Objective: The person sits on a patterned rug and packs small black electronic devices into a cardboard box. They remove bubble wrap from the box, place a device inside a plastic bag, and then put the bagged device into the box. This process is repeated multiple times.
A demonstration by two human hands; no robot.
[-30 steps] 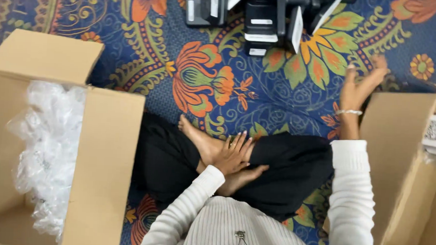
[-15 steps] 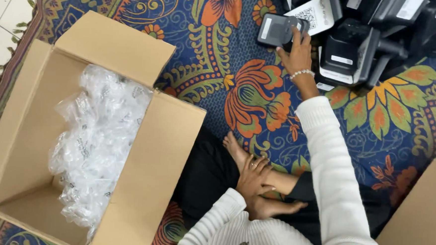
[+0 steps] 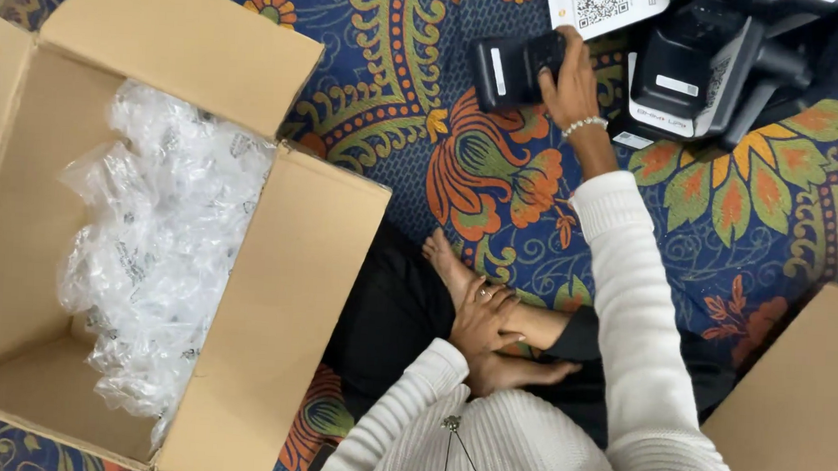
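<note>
Right hand: arm stretched forward in a white knit sleeve, bead bracelet at the wrist; fingers closed over the right end of a black device.
Black device: small, boxy, dark, with a pale label strip on its face; it lies on the rug, just left of the pile of like units.
Left hand: laid flat on the person's own bare foot and ankle, fingers loosely spread, holding nothing (a ring shows on 1 finger).
Pile of black devices: several, crowded at the top right, a white card with a square code lying against them.
Rug: blue, with orange flowers and green leaves.
Open cardboard box: at the left, flaps up, beside the folded legs.
Clear plastic bags: a crumpled heap inside that box.
Second cardboard box: lower right, only 1 corner seen.
</note>
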